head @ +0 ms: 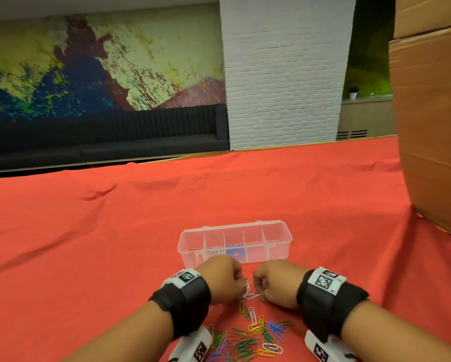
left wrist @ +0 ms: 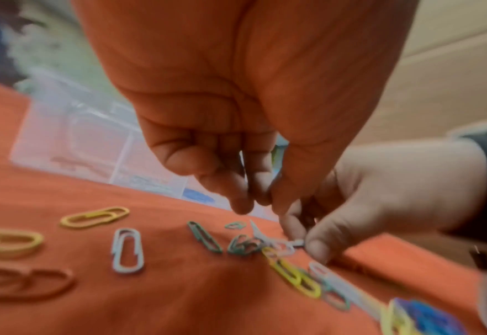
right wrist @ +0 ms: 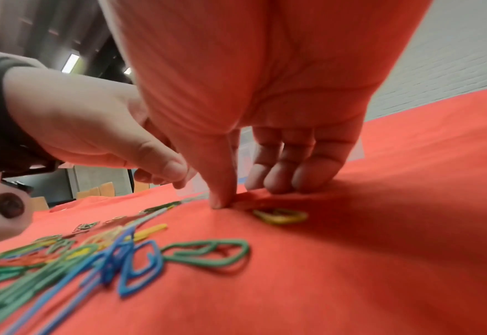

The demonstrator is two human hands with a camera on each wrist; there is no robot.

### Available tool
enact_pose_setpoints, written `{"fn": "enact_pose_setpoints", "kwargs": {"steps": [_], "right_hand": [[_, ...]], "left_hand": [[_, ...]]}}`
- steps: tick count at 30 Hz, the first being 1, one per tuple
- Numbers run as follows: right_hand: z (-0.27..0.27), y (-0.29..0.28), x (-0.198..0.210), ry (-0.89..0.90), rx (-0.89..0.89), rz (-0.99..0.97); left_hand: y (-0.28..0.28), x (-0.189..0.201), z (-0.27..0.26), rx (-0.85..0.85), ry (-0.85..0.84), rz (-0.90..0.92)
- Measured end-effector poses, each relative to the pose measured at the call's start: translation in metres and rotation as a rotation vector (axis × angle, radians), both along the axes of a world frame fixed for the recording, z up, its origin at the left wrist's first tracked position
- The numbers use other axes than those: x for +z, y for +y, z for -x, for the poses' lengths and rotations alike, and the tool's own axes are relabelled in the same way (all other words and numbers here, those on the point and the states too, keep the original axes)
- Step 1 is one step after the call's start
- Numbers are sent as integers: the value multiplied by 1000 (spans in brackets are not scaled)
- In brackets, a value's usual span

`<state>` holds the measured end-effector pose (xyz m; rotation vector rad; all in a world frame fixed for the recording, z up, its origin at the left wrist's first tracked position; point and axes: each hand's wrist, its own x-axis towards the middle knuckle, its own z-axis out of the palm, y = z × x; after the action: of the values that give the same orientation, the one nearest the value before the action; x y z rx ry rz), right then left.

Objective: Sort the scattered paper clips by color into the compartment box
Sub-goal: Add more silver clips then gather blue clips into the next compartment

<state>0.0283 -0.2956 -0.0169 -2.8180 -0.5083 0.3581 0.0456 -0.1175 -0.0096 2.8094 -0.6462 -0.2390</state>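
A clear compartment box (head: 235,244) sits on the red cloth, with white clips in its second cell and blue ones in the third. Just in front of it my two hands meet over a linked bunch of white paper clips (head: 247,290). My left hand (head: 236,282) has its fingers curled and pinches the top of the bunch. My right hand (head: 258,293) pinches a white clip (left wrist: 292,243) at the low end, thumb tip down on the cloth (right wrist: 218,202). The loose pile of mixed clips (head: 250,335) lies between my forearms.
A tall cardboard box (head: 433,126) stands at the right on the table. Stray yellow (left wrist: 94,216), white (left wrist: 127,250) and green (left wrist: 205,236) clips lie left of my hands. A yellow clip (right wrist: 279,216) lies beside my right thumb. Red cloth (head: 115,231) stretches bare to the left.
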Motion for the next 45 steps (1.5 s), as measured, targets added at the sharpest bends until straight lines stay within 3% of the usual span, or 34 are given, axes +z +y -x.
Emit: {"fn": "enact_pose_setpoints", "kwargs": {"steps": [3, 8, 15, 22, 29, 33, 36, 40, 45], "right_hand": [[1, -1, -1, -11, 23, -5], [-2, -7, -2, -82, -48, -77], [-1, -10, 2, -110, -114, -90], [-3, -18, -1, -100, -130, -108], [5, -17, 12, -144, -60, -153], [4, -12, 34, -44, 11, -214], [10, 0, 41, 156, -24, -376], [19, 17, 35, 384, -61, -669], [21, 28, 24, 522, -147, -1033]], "left_hand": [[6, 1, -5, 37, 33, 55], [-2, -4, -4, -40, -8, -80], [-7, -7, -3, -110, 5, -108], [1, -1, -2, -75, -25, -36], [25, 17, 4, 29, 87, 353], [40, 20, 13, 24, 236, 526], [53, 15, 22, 62, 358, 646], [58, 7, 39, 160, 587, 991], [63, -3, 42, 267, 689, 1287]]}}
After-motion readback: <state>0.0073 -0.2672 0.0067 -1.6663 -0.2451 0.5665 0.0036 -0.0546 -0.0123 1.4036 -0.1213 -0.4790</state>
